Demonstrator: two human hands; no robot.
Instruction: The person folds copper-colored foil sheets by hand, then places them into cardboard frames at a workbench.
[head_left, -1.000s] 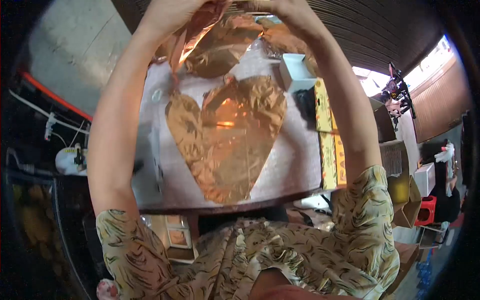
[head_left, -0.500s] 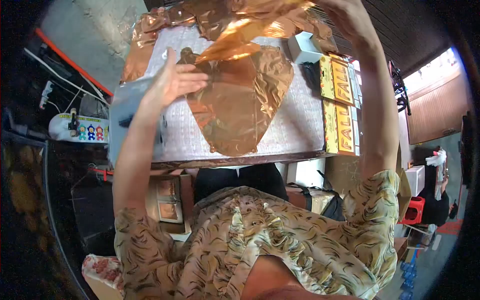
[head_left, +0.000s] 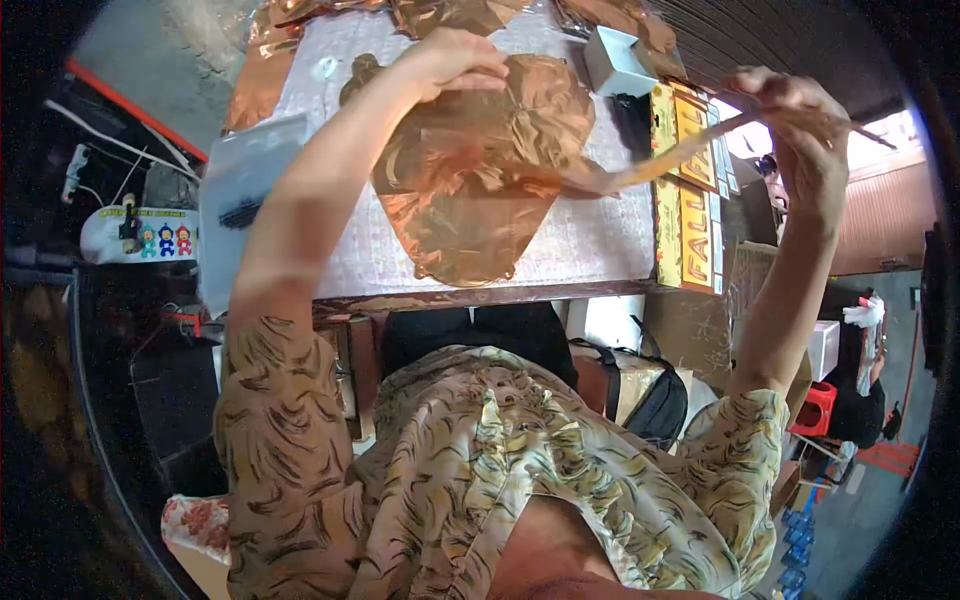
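One clear bag lies leftmost. The left hand, its fingers bent close together, is over the top of one near foil on the surface, perhaps to steady it; whether they grip, I cannot tell. Then come one white box, two FALL packs, and the right hand, fingers closed around one blurred strip, seemingly keeping it raised.

cream-toned blouse – dark curved strokes, ruffled front, elbow-length sleeves, black trousers
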